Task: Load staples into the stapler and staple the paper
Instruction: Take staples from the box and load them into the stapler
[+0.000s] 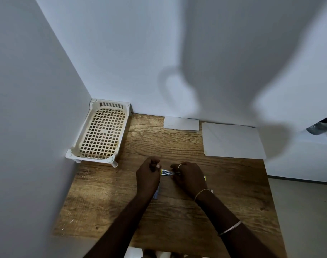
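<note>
White walls [121,53] meet in a corner behind a wood-grain desk [177,220]. It carries one cream mesh basket [101,135], two sheets of paper and one small object that the hands are working on.

The basket sits in the far left corner, against both walls. The small sheet [181,123] lies at the middle of the far edge. The large sheet [232,141] lies just beside it, towards the far right corner.

The small object [166,172], yellow, blue and white, lies mid-desk between the two hands; I cannot tell whether it is the stapler or the staple box. The right hand [189,175] pinches its right end with curled fingers. The left hand [148,175] is just beside its left end, fingers curled in; I cannot tell whether they hold anything. A grey-blue thing [156,193] peeks out from under the left wrist, and a yellow sliver [204,177] shows beyond the right hand.

Bare wood runs from the hands to both sheets, and along the near left edge.
</note>
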